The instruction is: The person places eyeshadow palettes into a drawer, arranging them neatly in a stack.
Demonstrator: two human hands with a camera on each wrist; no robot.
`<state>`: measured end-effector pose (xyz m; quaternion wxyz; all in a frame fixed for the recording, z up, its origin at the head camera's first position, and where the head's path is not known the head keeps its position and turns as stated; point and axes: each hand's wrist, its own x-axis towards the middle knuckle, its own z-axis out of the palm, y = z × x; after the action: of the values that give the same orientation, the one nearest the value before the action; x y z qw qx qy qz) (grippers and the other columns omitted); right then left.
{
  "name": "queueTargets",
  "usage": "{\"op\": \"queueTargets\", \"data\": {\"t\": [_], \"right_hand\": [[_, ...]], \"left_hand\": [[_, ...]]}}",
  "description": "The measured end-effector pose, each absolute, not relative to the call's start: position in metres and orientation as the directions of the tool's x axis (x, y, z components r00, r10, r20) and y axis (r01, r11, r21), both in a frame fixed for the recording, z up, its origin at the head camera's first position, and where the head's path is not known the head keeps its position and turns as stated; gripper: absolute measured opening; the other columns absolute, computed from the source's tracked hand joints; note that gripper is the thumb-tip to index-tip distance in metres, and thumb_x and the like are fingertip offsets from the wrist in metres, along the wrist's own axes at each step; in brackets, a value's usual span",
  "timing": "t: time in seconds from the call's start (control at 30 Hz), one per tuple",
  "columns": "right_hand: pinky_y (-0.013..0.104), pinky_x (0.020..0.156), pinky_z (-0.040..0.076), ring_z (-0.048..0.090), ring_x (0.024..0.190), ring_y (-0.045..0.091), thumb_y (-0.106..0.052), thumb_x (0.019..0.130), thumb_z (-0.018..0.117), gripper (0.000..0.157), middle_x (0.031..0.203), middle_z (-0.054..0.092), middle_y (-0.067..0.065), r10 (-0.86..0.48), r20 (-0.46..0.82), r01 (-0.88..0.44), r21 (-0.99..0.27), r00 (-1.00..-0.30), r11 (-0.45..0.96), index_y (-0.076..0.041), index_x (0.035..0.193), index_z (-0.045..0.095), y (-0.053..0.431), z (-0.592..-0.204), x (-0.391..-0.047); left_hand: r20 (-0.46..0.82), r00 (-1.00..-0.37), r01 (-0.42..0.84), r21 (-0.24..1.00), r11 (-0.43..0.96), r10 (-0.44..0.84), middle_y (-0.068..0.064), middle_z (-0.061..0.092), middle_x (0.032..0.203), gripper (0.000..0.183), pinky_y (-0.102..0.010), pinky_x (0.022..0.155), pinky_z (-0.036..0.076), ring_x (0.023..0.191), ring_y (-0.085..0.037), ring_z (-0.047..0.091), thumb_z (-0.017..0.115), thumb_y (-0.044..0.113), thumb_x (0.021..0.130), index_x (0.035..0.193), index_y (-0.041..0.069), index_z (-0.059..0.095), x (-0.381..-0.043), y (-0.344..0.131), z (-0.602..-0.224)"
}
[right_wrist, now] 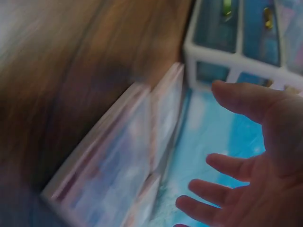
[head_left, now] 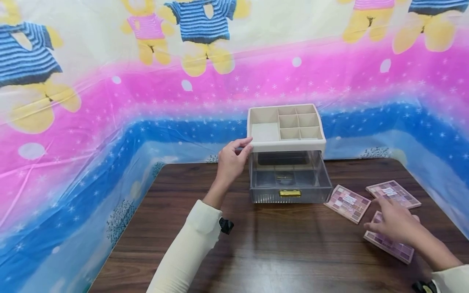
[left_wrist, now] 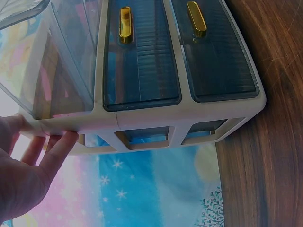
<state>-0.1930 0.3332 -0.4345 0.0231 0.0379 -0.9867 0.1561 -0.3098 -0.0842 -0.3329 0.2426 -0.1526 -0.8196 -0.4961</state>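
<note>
A cream drawer organizer (head_left: 286, 146) stands at the back of the table, its smoky clear top drawer (head_left: 289, 195) pulled out. In the left wrist view, two lower drawers with gold handles are closed. My left hand (head_left: 232, 160) holds the organizer's upper left corner, thumb near the front and fingers on the side (left_wrist: 59, 149). To the right lie three pink eyeshadow palettes: one beside the drawer (head_left: 348, 205), one farther back (head_left: 395, 194), and a nearer palette (head_left: 397, 250) partly hidden under my right hand (head_left: 397, 221). That hand hovers with fingers spread, holding nothing in the right wrist view.
The dark wood table (head_left: 205, 252) reaches a patterned plastic sheet (head_left: 198, 97) hung behind and at both sides. Open compartments (head_left: 298, 121) of several sizes top the organizer. The pulled-out drawer juts toward the front.
</note>
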Motion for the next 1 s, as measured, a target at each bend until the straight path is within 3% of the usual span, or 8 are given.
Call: {"op": "queueTargets", "data": {"t": [0.17,0.33,0.53,1.0], "right_hand": [[0.061,0.061,0.039,0.051,0.094,0.056,-0.059,0.066,0.077,0.097,0.120,0.044,0.042,-0.030,-0.119,0.002,-0.261,-0.992,0.965,0.003,0.132,0.043,0.354,-0.448,-0.192],[0.066,0.065,0.039,0.048,0.100,0.059,-0.068,0.057,0.077,0.107,0.122,0.043,0.041,-0.021,-0.245,0.035,-0.221,-0.969,0.975,0.003,0.131,0.045,0.364,-0.457,-0.192],[0.066,0.067,0.034,0.044,0.102,0.060,-0.070,0.049,0.080,0.114,0.126,0.038,0.042,-0.010,-0.261,0.046,-0.207,-0.965,0.977,-0.002,0.133,0.042,0.369,-0.459,-0.192],[0.058,0.061,0.032,0.046,0.096,0.055,-0.051,0.053,0.081,0.093,0.121,0.044,0.039,-0.043,-0.149,-0.010,-0.215,-0.988,0.976,-0.007,0.127,0.047,0.375,-0.468,-0.190]], "left_hand": [[0.550,-0.835,0.494,0.738,0.459,0.015,-0.003,0.069,0.104,0.026,-0.024,0.064,0.058,0.084,-0.014,0.070,0.065,0.032,0.091,0.115,0.024,0.071,-0.309,-0.084,-0.332],[0.549,-0.836,0.494,0.740,0.456,0.014,-0.003,0.070,0.102,0.025,-0.023,0.063,0.058,0.084,-0.014,0.070,0.066,0.031,0.091,0.114,0.024,0.072,-0.310,-0.084,-0.330],[0.560,-0.828,0.507,0.733,0.453,0.021,-0.004,0.070,0.104,0.025,-0.023,0.064,0.058,0.084,-0.014,0.070,0.065,0.031,0.091,0.114,0.024,0.071,-0.310,-0.084,-0.328],[0.548,-0.836,0.494,0.739,0.458,0.017,-0.003,0.070,0.106,0.026,-0.023,0.063,0.058,0.084,-0.014,0.070,0.066,0.032,0.091,0.115,0.024,0.071,-0.310,-0.085,-0.332]]}}
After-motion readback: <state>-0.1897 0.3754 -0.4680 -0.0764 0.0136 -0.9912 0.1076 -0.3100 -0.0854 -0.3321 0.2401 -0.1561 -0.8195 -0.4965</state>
